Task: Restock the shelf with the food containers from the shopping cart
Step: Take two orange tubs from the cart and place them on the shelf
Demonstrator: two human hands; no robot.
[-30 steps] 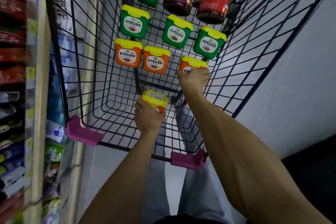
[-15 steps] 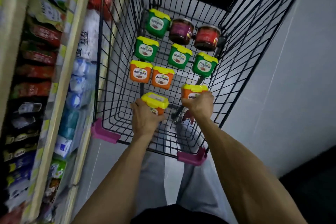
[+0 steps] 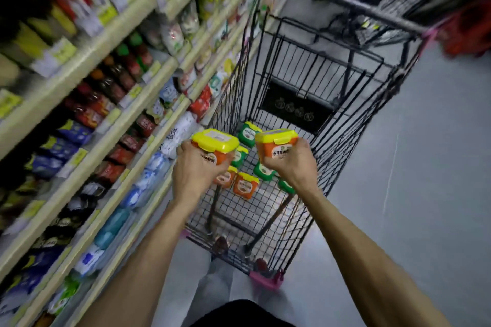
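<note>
Over the shopping cart point(image 3: 345, 141): left hand point(image 3: 195, 170) wrapped round one orange tub point(image 3: 215, 146), right hand point(image 3: 292, 164) gripping a second orange tub point(image 3: 276, 143), both yellow-lidded and held clear above the basket.
Hard to see: shelf goods are pure motion blur, labels unreadable. The hands cover part of what's left in the cart, so only bits of green tubs point(image 3: 248, 134) and loose orange tubs point(image 3: 245, 186) peek out.
Since half a sec ago: both held tubs were down in the basket, now they're lifted, and the view has swung up.
Floor point(image 3: 425, 167): plain grey.
Room: shop aisle, stocked shelf point(image 3: 111, 37) along the left, just beside the cart.
</note>
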